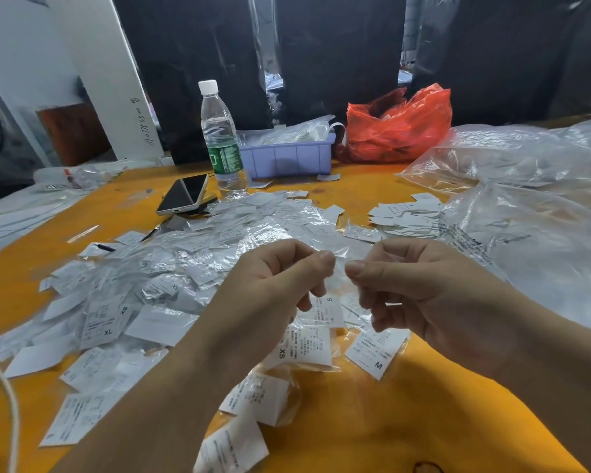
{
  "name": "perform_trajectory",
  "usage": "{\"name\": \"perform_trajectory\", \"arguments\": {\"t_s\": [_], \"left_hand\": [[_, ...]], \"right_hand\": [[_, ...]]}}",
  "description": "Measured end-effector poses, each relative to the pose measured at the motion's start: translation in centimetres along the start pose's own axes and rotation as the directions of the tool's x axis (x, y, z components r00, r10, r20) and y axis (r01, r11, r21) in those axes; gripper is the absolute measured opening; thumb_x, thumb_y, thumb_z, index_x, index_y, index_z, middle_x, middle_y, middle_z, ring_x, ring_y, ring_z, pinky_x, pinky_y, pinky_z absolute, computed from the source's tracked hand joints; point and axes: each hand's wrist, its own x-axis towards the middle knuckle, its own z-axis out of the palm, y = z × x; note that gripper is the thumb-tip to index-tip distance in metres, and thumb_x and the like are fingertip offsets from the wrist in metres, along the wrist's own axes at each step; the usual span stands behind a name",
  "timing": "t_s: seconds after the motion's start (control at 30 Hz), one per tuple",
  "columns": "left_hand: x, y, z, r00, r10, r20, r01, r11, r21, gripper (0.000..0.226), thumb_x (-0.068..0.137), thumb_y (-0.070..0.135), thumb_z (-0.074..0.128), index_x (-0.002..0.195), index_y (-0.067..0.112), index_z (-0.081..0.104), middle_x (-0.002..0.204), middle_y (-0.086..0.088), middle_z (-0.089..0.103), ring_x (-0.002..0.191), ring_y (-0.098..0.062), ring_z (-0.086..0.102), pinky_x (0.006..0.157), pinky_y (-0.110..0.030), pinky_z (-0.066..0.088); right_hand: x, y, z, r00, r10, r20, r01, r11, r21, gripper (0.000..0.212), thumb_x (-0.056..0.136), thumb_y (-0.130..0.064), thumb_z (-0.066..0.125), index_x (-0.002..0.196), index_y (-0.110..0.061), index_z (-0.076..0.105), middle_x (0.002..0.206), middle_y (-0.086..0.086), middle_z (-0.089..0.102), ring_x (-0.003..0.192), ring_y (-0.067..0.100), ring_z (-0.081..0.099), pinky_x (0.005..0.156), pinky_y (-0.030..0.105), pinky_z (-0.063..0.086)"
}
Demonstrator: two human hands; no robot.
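Clear packet between pinching fingers

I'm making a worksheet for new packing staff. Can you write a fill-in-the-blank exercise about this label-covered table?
1. The left hand and right hand pinch a small clear bag, so ____ hands are busy.
2. The water bottle has a ____ cap.
3. The crumpled plastic bag right of the bin is ____.
4. The label beside the right wrist shows size ____.
Missing words: both; white; red; M.

Label-strewn yellow table
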Motion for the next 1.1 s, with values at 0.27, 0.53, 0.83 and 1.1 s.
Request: {"name": "perform_trajectory", "arguments": {"t_s": [0.27,0.53,0.83,1.1], "left_hand": [[0.0,-0.26,-0.05,1.0,-0.013,-0.016,0.013,1.0,0.007,0.014,0.088,0.026,0.068,0.075,0.021,0.07,0.062,0.006,0.063,0.056,-0.003,0.055,0.052,-0.014,0.043],[-0.31,-0.07,0.57,0.992,-0.035,0.124,0.017,0.99,0.139,0.02,0.076,0.047,0.067,0.076,0.027,0.071,0.066,0.01,0.066,0.059,0.002,0.058,0.053,-0.011,0.042],[-0.34,-0.23,0.54,0.998,0.032,0.058,-0.04,0.99,0.132,0.014,0.09,0.03,0.067,0.079,0.024,0.071,0.066,0.009,0.067,0.059,0.0,0.058,0.053,-0.012,0.043],[-0.16,-0.31,0.54,1.0,0.022,-0.016,-0.022,0.999,0.041,0.01,0.088,0.026,0.067,0.08,0.023,0.072,0.068,0.006,0.068,0.061,-0.005,0.061,0.055,-0.019,0.052]], "right_hand": [[0.07,0.14,0.06,1.0,-0.008,0.001,0.008,0.999,0.041,0.019,0.06,-0.033,0.077,0.065,-0.016,0.07,0.063,0.005,0.061,0.057,0.014,0.056,0.053,0.023,0.048],[0.28,-0.05,-0.39,0.975,-0.059,-0.213,0.072,0.996,0.053,0.009,0.07,-0.008,0.074,0.066,-0.016,0.072,0.058,0.001,0.057,0.051,0.011,0.054,0.05,0.022,0.048],[0.14,0.23,0.31,1.0,-0.018,-0.023,0.018,1.0,0.022,0.02,0.06,-0.023,0.075,0.076,-0.011,0.072,0.059,0.003,0.055,0.05,0.013,0.049,0.052,0.028,0.047],[0.37,0.35,0.42,0.996,0.046,-0.079,-0.032,0.985,0.171,0.017,0.057,-0.016,0.076,0.073,-0.011,0.075,0.059,0.001,0.057,0.051,0.011,0.051,0.05,0.024,0.049]]}}
